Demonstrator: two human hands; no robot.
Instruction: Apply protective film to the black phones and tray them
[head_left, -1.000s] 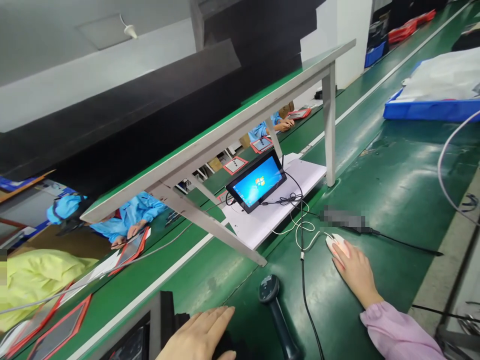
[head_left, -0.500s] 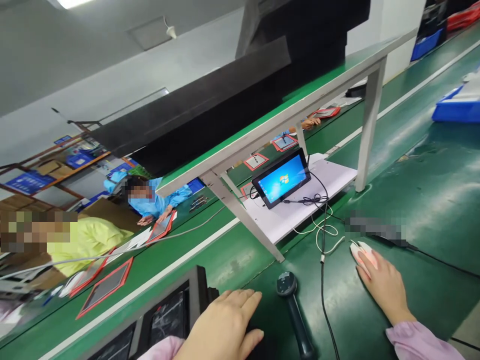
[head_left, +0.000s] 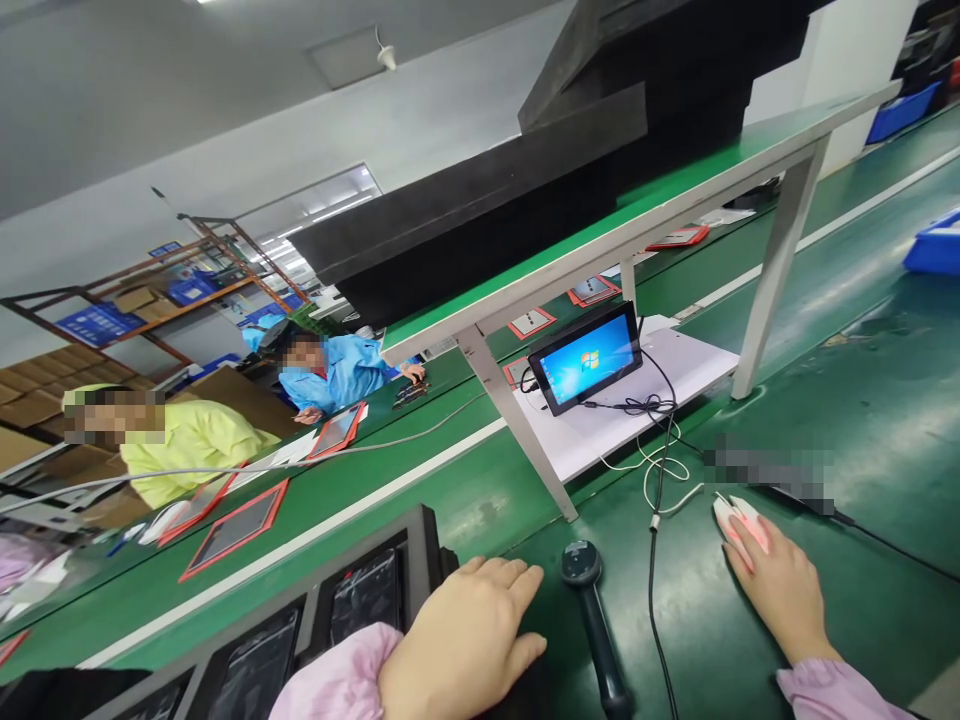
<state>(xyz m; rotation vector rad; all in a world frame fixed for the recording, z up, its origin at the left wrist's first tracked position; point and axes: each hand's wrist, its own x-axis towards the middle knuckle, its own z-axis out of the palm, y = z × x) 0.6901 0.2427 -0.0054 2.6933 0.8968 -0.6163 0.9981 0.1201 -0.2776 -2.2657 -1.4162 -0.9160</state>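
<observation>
My right hand (head_left: 784,585) rests over a white computer mouse (head_left: 739,525) on the green bench, its fingers around the mouse's glowing shell. My left hand (head_left: 472,630) lies palm down at the right end of a black tray (head_left: 424,540), fingers stretched out and thumb apart, holding nothing; what lies under the palm is hidden. In the tray's slots sit dark flat devices (head_left: 367,595) under clear film. Between my hands lies a black handheld barcode scanner (head_left: 592,620). Ahead, a small monitor (head_left: 589,358) shows a blue desktop screen.
A white shelf (head_left: 675,365) under a green-topped stand (head_left: 555,270) holds the monitor. Black cables (head_left: 652,590) and a blurred dark box (head_left: 772,475) lie by the mouse. Two co-workers sit across the line near red-edged panels (head_left: 236,530). A blue bin (head_left: 934,245) stands right.
The view has swung, so the stand and monitor sit further right and more of the tray shows. Both hands keep their places, the right one still on the mouse.
</observation>
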